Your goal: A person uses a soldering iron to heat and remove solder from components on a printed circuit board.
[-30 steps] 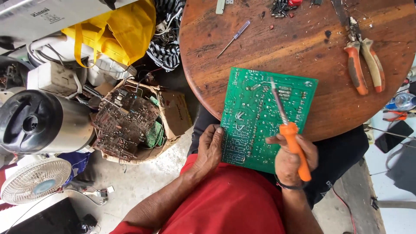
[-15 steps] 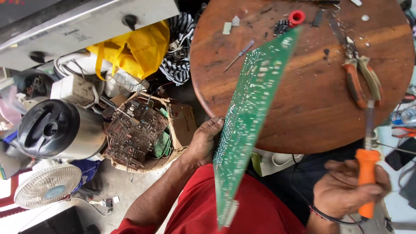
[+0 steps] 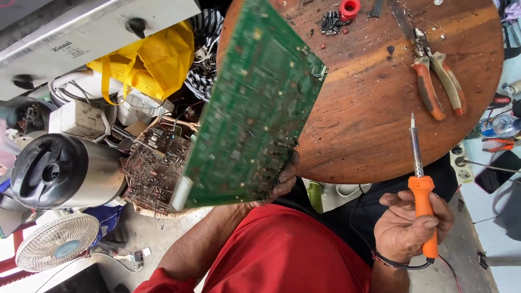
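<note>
My left hand [image 3: 282,182] grips the lower edge of a large green circuit board [image 3: 249,108], lifted off the round wooden table [image 3: 369,119] and tilted toward the left, its component side facing me. My right hand [image 3: 410,225] holds a soldering iron [image 3: 420,190] by its orange handle, tip pointing up over the table's near edge, apart from the board. I wear a red shirt.
Orange-handled pliers [image 3: 437,81], a red ring [image 3: 350,8] and several small screws lie on the table. Left of it stand a basket of old circuit boards [image 3: 154,168], a steel kettle [image 3: 65,171], a yellow bag [image 3: 146,65] and a small white fan [image 3: 57,241].
The board was lifted from the table and swung left, turning its face toward me. My right hand drew the soldering iron back to the right, off the board.
</note>
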